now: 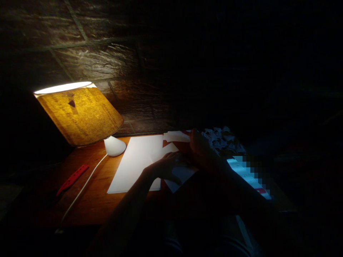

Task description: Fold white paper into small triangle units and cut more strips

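Note:
My left hand [169,165] lies over a small white piece of paper [174,186], turned at an angle on the wooden table. Its thumb is stretched away from the fingers, and the palm faces down. Farther forward and to the right, my right hand [198,142] is closed in deep shadow. A bit of red shows at its fingers, but what it holds is too dark to name. Just left of that hand are small white paper pieces [175,136]. A large stack of white paper [136,160] lies left of both hands, partly under my left forearm.
A lit lamp [83,116] with a printed yellow shade stands at the left, its white cord [84,187] running forward. Left of the cord is a red strip-like object [72,179]. Folded paper pieces [223,139] are heaped at the back right, near a glowing screen [248,176].

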Demonstrator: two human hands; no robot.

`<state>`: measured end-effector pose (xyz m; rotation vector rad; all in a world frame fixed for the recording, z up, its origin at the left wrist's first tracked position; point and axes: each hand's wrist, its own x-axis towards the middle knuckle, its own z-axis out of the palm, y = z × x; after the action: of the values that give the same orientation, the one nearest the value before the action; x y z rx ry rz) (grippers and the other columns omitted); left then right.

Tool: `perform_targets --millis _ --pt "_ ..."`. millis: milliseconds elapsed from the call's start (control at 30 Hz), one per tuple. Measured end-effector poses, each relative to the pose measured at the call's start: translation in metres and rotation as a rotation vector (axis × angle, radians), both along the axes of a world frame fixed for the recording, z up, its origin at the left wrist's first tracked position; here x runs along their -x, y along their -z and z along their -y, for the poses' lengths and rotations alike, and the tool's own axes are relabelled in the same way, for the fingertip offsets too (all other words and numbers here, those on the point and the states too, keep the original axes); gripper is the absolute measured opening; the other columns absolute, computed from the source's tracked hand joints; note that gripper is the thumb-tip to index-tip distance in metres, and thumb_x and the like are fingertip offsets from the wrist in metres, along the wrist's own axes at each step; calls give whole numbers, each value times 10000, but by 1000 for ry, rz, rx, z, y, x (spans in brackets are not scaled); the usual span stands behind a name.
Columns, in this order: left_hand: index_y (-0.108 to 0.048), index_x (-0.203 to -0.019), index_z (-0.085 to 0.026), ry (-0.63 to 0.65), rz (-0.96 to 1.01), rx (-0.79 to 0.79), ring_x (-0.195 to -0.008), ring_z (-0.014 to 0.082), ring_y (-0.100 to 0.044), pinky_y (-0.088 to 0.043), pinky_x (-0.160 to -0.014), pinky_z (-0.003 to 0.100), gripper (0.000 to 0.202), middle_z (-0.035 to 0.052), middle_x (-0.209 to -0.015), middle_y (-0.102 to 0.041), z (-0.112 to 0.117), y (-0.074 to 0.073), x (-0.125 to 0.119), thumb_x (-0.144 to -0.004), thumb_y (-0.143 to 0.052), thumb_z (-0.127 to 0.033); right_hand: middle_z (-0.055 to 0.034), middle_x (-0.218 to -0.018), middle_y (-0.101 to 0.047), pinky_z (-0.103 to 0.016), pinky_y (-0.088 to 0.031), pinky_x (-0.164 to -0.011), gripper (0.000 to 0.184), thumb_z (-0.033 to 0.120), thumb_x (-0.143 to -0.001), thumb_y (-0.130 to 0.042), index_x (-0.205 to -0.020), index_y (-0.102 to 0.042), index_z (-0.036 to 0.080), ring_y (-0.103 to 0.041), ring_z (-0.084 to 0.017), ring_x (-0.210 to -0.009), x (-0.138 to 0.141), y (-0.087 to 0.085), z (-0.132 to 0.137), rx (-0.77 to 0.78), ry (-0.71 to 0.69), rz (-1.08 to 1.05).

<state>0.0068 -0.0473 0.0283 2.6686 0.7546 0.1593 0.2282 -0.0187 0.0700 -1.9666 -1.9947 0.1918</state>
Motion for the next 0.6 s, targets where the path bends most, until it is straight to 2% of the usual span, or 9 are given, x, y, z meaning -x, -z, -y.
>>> perform_targets --millis 100,167,267,333,400,500,600 --pt "-682 -1452 -295 33 31 -8 -1588 438 -372 -323 -1286 643 834 156 -1697 -448 -2 3 -1 -720 -942 -598 -224 -1142 -753 -379 -501 -877 366 214 -1101 -313 -1328 -571 87 -710 -299 -1046 -10 -3 35 -66 42 -116" --pt "-666 -1470 -282 38 37 -11 -1590 423 -378 -325 -1283 644 808 159 -1686 -466 -4 7 -1 -762 -922 -576 -195 -1139 -758 -359 -494 -824 321 238 -1086 -362 -1280 -590 121 -713 -291 -1009 -20 1 64 -91 26 -186" --pt "-652 -1490 -315 11 18 -2 -1604 424 -354 -329 -1279 647 820 143 -1708 -440 -6 10 1 -764 -918 -591 -162 -1070 -766 -353 -490 -774 318 283 -1076 -371 -1225 -616 145 -708 -277 -924 -39 18 110 -126 77 -273" --pt "-661 -1479 -369 11 -15 15 -1623 446 -305 -289 -1292 671 850 115 -1750 -380 -5 8 3 -716 -939 -624 -144 -1103 -766 -386 -515 -838 318 362 -1065 -422 -1215 -639 186 -700 -287 -950 -51 34 140 -158 115 -286" --pt "-624 -1516 -400 42 -58 46 -1636 472 -259 -244 -1300 701 974 108 -1788 -297 -4 4 3 -641 -973 -650 -147 -1160 -762 -436 -533 -936 324 414 -1047 -448 -1195 -658 217 -697 -310 -1036 -62 49 167 -191 169 -303" --pt "-592 -1542 -421 63 -95 75 -1645 490 -219 -220 -1299 722 1068 104 -1811 -223 -1 -3 3 -583 -998 -657 -142 -1124 -771 -440 -586 -882 348 406 -1041 -420 -1215 -668 235 -720 -313 -996 -75 65 203 -154 230 -330" --pt "-606 -1517 -466 66 -84 77 -1655 474 -202 -211 -1309 708 1013 63 -1807 -251 -1 -4 4 -600 -1001 -634 -129 -1163 -778 -453 -622 -875 358 369 -1042 -404 -1242 -692 303 -745 -329 -1068 -81 72 232 -80 225 -343"
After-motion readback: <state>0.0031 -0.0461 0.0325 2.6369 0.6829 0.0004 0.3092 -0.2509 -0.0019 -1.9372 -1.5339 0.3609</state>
